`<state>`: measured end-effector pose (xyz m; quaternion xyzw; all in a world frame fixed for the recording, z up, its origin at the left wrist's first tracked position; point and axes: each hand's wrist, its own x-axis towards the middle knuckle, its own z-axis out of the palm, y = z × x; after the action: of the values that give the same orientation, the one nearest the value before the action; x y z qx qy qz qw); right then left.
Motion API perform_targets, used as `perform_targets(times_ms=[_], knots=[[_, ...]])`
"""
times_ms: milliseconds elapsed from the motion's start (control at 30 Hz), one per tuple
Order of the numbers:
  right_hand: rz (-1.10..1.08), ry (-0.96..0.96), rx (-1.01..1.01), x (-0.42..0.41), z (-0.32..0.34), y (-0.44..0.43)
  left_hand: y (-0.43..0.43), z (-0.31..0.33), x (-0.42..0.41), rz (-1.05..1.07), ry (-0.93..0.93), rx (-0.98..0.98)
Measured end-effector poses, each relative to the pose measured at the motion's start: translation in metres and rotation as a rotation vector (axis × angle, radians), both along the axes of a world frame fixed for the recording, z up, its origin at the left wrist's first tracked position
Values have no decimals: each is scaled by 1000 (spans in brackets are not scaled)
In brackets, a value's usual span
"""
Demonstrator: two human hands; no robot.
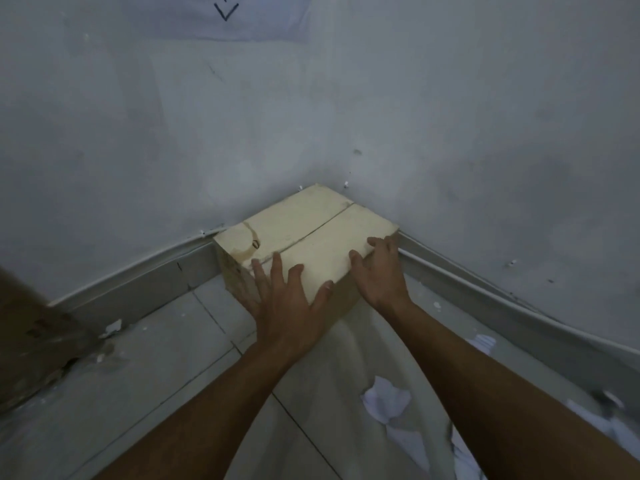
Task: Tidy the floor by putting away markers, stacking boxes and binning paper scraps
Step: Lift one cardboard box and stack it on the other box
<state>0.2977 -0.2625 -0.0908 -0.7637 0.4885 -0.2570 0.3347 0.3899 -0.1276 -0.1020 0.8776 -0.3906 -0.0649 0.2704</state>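
- Box (311,237), pale beige cardboard: pushed into wall corner, on tiled floor (145,368).
- Left hand (284,303) + right hand (379,275): fingers spread, pressing its top/near edge.
- Todo, imo: white crumpled paper scraps (386,398) unbinned, brown carton (31,341) unstacked; no markers visible.

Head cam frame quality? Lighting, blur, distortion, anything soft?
Head view: dim, flat, bluish light, no glare, no hard shadows. Head view: the wide angle bows the skirting board into curves. Head view: the left hand and right hand on the cardboard box are fairly sharp; the paper scraps and the brown carton at the left edge are smeared.
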Motion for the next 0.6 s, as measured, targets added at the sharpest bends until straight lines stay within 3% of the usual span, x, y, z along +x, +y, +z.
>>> perform_targets(times_ms=[100, 267, 600], knots=[[-37, -40, -159, -24, 12, 12, -5, 11, -15, -59, -99, -234], [-129, -31, -343, -102, 34, 39, -22, 26, -83, -181, -50, -369], [-528, 98, -383, -310, 53, 80, -35, 38, -268, -653, 152, -346]])
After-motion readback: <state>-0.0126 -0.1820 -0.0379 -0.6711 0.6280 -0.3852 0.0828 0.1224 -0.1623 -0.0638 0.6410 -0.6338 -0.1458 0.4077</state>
